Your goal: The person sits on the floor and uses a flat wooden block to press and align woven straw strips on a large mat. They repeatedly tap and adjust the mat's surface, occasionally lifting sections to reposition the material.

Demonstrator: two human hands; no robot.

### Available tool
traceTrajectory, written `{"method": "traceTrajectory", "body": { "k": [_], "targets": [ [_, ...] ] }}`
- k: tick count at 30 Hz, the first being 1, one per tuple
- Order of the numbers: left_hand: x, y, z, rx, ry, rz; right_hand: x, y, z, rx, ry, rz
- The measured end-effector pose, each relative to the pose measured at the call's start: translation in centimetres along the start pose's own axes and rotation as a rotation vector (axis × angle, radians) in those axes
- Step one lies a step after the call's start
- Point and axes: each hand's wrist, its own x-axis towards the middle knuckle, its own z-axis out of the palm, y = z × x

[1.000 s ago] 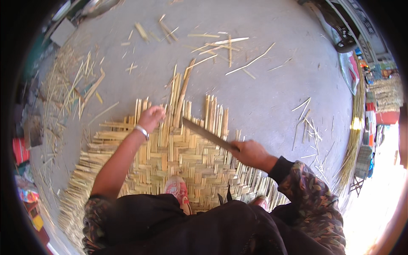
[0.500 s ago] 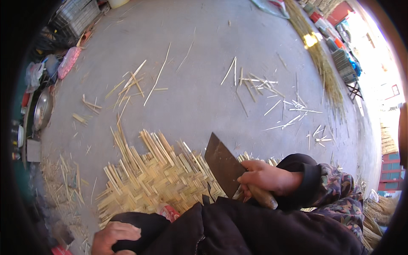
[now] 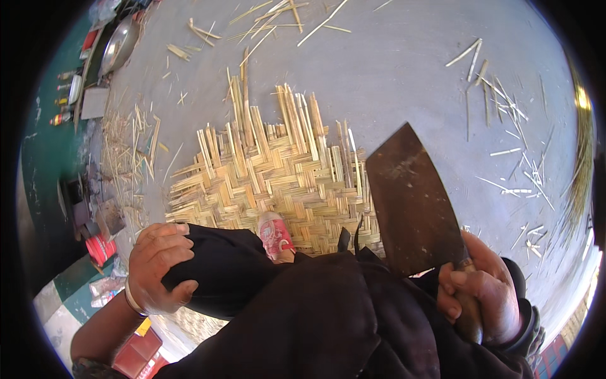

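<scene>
My right hand [image 3: 481, 292] grips the wooden handle of a broad rusty cleaver [image 3: 411, 197], its blade pointing up and away over the mat's right edge. My left hand [image 3: 156, 265] rests on my left knee, clad in dark trousers, fingers curled over the cloth. A half-woven bamboo mat [image 3: 271, 174] lies on the grey concrete floor in front of me, loose strip ends sticking out at the far side. My pink shoe [image 3: 275, 235] stands on the mat's near edge.
Loose bamboo strips [image 3: 499, 114] lie scattered over the floor at the right and far side. A heap of thin shavings [image 3: 129, 151] sits left of the mat. A metal pan [image 3: 117, 44], bottles and a red box [image 3: 101, 247] line the green wall at the left.
My head turned, so the mat shifted in view. My left hand came off the mat and settled on my knee. The cleaver rose upright in my right hand.
</scene>
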Motion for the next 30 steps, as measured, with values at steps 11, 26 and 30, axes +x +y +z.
{"method": "traceTrajectory", "body": {
  "k": [11,26,30],
  "targets": [
    [-1.8,-0.5,-2.2,-0.175,-0.279,-0.105,3.1,-2.8,2.2,-0.085,0.064,0.318],
    [-1.6,1.6,-4.0,-0.407,-0.326,0.076,3.0,-0.8,6.6,0.308,0.064,0.409],
    [-2.9,3.1,-3.9,-0.439,-0.262,0.072,2.5,0.5,8.1,0.277,0.009,0.436]
  ]
}}
